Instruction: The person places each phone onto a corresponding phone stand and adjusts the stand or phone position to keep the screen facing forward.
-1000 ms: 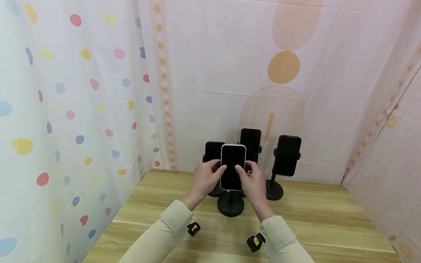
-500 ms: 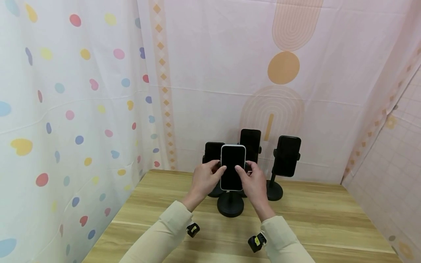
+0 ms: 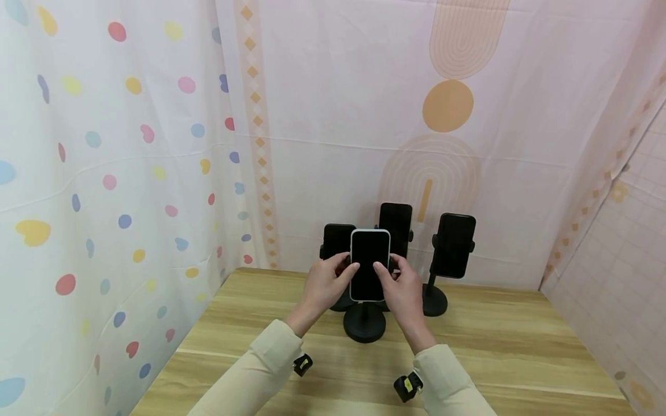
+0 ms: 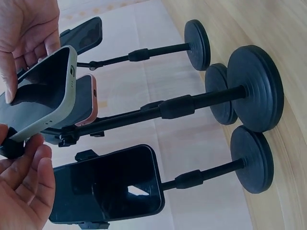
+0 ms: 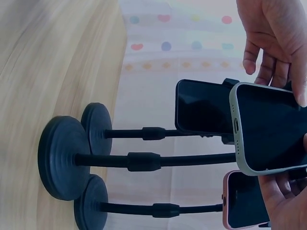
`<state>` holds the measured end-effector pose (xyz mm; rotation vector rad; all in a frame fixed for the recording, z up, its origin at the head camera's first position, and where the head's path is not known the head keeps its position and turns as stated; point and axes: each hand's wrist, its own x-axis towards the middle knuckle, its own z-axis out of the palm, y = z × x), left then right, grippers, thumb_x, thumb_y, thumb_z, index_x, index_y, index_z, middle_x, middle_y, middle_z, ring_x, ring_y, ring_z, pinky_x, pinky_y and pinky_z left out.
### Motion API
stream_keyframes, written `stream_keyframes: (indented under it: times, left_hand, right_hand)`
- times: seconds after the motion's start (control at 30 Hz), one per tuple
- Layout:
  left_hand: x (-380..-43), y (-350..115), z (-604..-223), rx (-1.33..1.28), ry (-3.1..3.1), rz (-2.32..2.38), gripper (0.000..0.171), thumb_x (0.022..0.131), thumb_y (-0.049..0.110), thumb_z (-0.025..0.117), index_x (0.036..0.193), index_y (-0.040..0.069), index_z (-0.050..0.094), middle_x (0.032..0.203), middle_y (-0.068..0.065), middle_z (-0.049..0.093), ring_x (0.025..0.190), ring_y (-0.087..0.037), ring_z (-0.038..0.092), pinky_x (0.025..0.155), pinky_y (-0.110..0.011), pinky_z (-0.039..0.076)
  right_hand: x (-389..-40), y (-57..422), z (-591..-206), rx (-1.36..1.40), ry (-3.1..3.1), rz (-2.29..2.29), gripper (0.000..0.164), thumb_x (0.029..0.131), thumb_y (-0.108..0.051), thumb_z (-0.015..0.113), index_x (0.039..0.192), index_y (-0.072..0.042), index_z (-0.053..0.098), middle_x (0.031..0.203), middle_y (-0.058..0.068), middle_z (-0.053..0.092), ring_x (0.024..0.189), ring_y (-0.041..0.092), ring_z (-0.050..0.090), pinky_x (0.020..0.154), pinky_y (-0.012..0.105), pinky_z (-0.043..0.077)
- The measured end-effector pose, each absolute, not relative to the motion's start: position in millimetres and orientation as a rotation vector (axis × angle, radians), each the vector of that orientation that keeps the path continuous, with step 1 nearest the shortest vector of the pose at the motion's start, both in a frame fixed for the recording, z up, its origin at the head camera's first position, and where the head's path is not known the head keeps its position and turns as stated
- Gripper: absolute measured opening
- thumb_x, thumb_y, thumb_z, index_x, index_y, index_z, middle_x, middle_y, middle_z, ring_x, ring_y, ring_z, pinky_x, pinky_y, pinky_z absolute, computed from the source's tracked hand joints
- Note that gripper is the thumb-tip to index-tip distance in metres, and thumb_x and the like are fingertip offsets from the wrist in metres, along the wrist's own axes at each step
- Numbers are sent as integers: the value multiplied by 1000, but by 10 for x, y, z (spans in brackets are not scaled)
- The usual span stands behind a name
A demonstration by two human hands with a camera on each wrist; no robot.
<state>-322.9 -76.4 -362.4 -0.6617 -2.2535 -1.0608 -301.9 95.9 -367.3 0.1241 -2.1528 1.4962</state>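
Note:
A smartphone (image 3: 370, 266) in a pale case stands upright, screen toward me, on a black phone stand (image 3: 364, 323) at the middle of the group. My left hand (image 3: 324, 283) grips its left side, thumb on the screen edge and fingers behind. In the left wrist view, a black clamp piece (image 4: 12, 147) of the holder shows at my left fingers. My right hand (image 3: 403, 289) holds the opposite side, its thumb also lying over the dark screen. The stand's stem (image 5: 196, 159) runs from the phone to its round base (image 5: 62, 158). My fingertips behind the phone are partly hidden.
Behind stand more phones on black stands: one at left (image 3: 338, 238), one at centre (image 3: 396, 225) with a pink edge in the wrist views, and one at right (image 3: 454, 245). Their bases sit close together on the wooden table (image 3: 499, 358). Patterned curtains (image 3: 333, 173) enclose the table.
Both hands and the pale-cased smartphone have shifted very slightly to the right. The grip looks the same, and the other stands have not moved.

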Motion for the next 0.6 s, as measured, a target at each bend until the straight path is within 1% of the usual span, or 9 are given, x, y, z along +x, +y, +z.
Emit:
stream_keyframes:
  times: [0.3,0.5,0.6]
  left_hand:
    - [-3233,-788,-3635,-653,-2297,-1091,37,97,29,66,122,2,68,82,0,68,69,-11,61,62,-29,50]
    - [-3235,-817,-3657,-623,-2329,-1120,44,97,34,65,124,-1,66,82,0,67,69,-11,59,63,-31,50]
    - [-3227,-834,-3678,-619,-2337,-1131,47,97,35,65,125,-3,65,83,-1,68,71,-11,60,65,-32,51]
  right_hand:
    - [-3011,985,-3670,130,-2177,1495,45,97,-28,67,134,-3,59,103,13,68,75,20,61,63,31,48]
    - [-2997,999,-3683,141,-2187,1488,45,97,-25,66,136,-2,58,110,15,68,84,23,66,67,32,50]
    - [-2989,1006,-3696,135,-2188,1490,45,97,-25,67,135,-3,59,112,14,68,89,24,67,69,34,52]
